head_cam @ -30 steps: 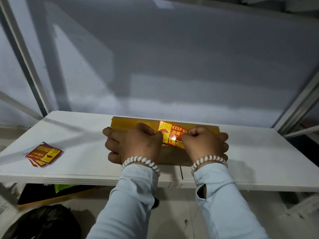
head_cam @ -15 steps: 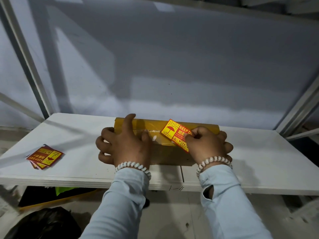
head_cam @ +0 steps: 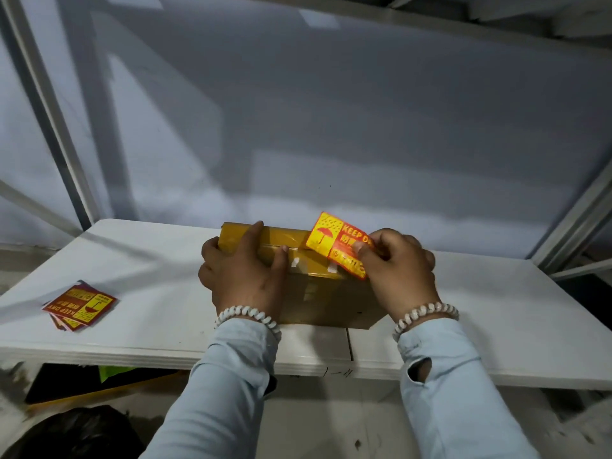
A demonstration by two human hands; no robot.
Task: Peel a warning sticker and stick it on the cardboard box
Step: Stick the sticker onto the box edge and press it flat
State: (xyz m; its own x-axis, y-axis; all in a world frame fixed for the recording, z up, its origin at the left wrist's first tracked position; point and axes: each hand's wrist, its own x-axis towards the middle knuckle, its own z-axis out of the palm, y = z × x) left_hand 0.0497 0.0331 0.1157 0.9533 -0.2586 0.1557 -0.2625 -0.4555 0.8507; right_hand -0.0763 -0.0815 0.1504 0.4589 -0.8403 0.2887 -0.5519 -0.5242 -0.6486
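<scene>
A brown cardboard box point(head_cam: 318, 293) wrapped in yellowish tape lies in the middle of the white table point(head_cam: 496, 309). My left hand point(head_cam: 245, 273) rests flat on the box's left part, fingers spread over its top and far edge. My right hand point(head_cam: 397, 270) pinches the right end of a red and yellow "KEEP DRY" warning sticker point(head_cam: 334, 240), which tilts up above the box's right top edge. The sticker's lower right part is hidden by my fingers. I cannot tell whether any of it touches the box.
A small stack of the same stickers point(head_cam: 79, 306) lies on the table's left side. A grey wall panel stands behind the table, metal frame posts at both sides. Dark bags and a green item lie on the floor under the table's left end.
My right hand has lifted the sticker off the box top and tilted it up to the right. My left hand opened from a fist and spread flat over the box's left part.
</scene>
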